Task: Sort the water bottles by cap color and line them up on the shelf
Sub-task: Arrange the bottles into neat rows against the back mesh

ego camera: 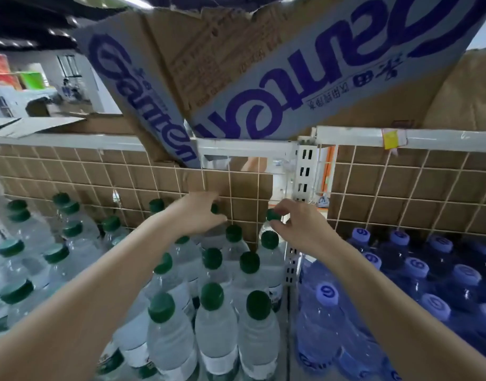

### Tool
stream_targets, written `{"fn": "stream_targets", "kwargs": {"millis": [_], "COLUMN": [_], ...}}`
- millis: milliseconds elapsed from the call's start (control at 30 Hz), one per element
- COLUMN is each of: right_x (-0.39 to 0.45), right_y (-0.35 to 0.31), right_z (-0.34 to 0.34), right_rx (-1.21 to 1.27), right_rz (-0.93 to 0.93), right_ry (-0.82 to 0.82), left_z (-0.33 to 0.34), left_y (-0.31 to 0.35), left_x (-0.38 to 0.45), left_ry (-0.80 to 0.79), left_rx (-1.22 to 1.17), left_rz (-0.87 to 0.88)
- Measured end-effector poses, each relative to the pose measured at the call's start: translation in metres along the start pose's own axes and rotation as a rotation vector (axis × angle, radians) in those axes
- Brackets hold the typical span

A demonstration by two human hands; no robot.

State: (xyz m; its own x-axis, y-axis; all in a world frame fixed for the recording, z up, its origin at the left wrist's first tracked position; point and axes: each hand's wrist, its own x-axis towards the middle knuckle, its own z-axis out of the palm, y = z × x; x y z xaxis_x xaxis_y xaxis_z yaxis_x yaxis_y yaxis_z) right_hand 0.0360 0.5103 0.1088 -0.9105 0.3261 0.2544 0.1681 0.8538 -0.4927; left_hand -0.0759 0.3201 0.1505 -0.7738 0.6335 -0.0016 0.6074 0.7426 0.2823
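single head view, close, angled down over the shelf (252,145)

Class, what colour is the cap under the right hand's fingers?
Dark green cap, seen in the head view.

Both hands reach to twelve o'clock, the left hand (199,213) gripping one green-capped bottle (214,209), the right hand (299,224) pinching another green cap (272,215), with blue-capped bottles (417,273) at three o'clock.

Clear bottles (214,334) stand left of tinted bottles (417,284).
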Motion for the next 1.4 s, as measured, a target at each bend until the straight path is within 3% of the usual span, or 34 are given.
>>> {"fn": "stream_targets", "kwargs": {"millis": [167,400,700,1233,1400], "right_x": [0.026,0.037,0.043,0.042,0.047], "right_y": [-0.009,-0.02,-0.027,-0.024,-0.019], "right_z": [0.01,0.018,0.019,0.02,0.027], "right_rx": [-0.195,-0.348,-0.371,-0.346,-0.375], "right_rz": [0.104,0.213,0.263,0.306,0.324], "right_ry": [-0.093,-0.103,-0.092,-0.051,-0.007], "left_z": [0.0,0.015,0.018,0.043,0.043], "left_y": [-0.031,-0.044,-0.048,0.002,-0.001], "left_x": [0.037,0.065,0.073,0.085,0.085], "left_ry": [-0.117,-0.138,-0.172,-0.1,-0.143], "left_rx": [0.146,0.102,-0.007,-0.01,-0.054], "left_rz": [0.055,0.18,0.328,0.236,0.284]}}
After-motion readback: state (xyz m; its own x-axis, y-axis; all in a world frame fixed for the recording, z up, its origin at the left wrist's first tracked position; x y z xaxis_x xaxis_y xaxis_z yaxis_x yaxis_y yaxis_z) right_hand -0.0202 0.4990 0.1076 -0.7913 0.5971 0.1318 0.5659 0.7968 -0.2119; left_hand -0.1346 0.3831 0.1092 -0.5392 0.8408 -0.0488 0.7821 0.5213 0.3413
